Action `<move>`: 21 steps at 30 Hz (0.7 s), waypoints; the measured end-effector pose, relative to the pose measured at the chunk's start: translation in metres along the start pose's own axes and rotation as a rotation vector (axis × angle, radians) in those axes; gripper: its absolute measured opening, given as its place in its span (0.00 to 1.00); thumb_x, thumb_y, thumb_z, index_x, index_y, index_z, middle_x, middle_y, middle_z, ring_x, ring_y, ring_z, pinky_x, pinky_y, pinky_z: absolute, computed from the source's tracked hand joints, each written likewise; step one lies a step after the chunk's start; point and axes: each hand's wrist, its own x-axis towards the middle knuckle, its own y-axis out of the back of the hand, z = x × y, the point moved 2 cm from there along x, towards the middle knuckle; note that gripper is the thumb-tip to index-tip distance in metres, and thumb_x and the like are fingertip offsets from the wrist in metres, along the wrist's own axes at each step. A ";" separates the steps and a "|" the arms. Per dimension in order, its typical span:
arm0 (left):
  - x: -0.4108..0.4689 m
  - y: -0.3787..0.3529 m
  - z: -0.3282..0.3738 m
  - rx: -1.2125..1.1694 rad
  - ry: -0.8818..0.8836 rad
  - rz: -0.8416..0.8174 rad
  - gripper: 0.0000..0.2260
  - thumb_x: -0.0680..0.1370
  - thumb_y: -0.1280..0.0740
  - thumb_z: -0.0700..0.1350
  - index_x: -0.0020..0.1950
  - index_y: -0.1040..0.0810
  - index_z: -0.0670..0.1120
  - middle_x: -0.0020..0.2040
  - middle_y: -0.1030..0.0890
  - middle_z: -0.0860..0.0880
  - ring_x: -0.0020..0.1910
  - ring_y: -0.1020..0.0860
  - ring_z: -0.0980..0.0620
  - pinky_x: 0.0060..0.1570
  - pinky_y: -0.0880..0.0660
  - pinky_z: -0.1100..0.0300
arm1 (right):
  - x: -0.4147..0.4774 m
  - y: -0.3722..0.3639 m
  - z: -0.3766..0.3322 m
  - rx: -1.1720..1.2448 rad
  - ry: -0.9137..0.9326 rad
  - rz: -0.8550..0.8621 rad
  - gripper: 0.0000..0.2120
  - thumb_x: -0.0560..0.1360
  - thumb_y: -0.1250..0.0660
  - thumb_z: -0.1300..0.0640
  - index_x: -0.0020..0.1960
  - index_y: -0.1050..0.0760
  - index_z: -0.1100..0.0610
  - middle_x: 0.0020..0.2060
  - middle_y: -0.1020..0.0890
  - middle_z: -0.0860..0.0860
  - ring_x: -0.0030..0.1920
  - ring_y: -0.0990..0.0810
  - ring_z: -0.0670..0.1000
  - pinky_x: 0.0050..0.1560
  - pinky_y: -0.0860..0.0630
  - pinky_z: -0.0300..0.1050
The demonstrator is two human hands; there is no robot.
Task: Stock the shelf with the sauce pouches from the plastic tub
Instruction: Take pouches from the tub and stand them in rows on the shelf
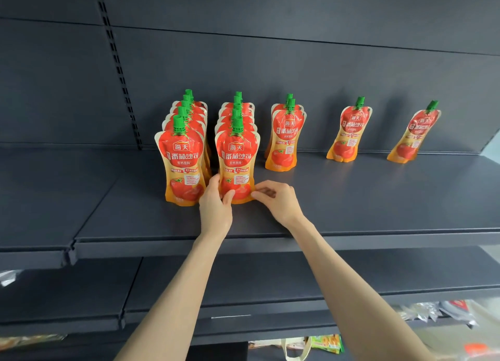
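Both hands, left hand and right hand, pinch the front pouch base with closed fingers; bare shelf lies rightward.

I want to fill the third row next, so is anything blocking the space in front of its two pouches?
Nothing visible does. The shelf in front of the third row is bare to the front edge. Both hands are off to its left at the second row's front pouch: left hand, right hand.
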 end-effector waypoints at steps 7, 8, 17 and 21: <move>-0.011 0.005 0.001 0.066 -0.001 0.023 0.23 0.78 0.34 0.43 0.71 0.34 0.41 0.67 0.28 0.42 0.67 0.29 0.44 0.63 0.29 0.44 | -0.009 0.004 -0.010 -0.043 -0.064 0.007 0.10 0.75 0.31 0.57 0.56 0.21 0.58 0.49 0.16 0.53 0.46 0.22 0.45 0.46 0.30 0.28; -0.016 0.007 0.002 0.065 -0.007 0.039 0.22 0.78 0.34 0.43 0.70 0.34 0.41 0.67 0.28 0.42 0.66 0.29 0.44 0.62 0.28 0.44 | -0.013 0.007 -0.013 -0.046 -0.079 0.029 0.11 0.76 0.31 0.57 0.57 0.22 0.58 0.50 0.17 0.53 0.47 0.21 0.46 0.47 0.29 0.30; -0.081 0.003 0.050 0.043 -0.310 -0.114 0.13 0.77 0.33 0.41 0.61 0.25 0.43 0.59 0.21 0.47 0.59 0.25 0.50 0.57 0.31 0.60 | -0.107 0.082 -0.029 -0.097 -0.128 0.385 0.12 0.77 0.33 0.55 0.60 0.23 0.56 0.52 0.20 0.46 0.54 0.23 0.47 0.58 0.28 0.42; -0.135 -0.035 0.074 -0.032 -0.369 -0.311 0.13 0.77 0.33 0.42 0.61 0.24 0.44 0.56 0.21 0.52 0.58 0.24 0.55 0.58 0.30 0.59 | -0.185 0.119 -0.011 -0.167 -0.219 0.492 0.11 0.77 0.34 0.55 0.59 0.22 0.54 0.49 0.23 0.42 0.52 0.24 0.45 0.55 0.29 0.36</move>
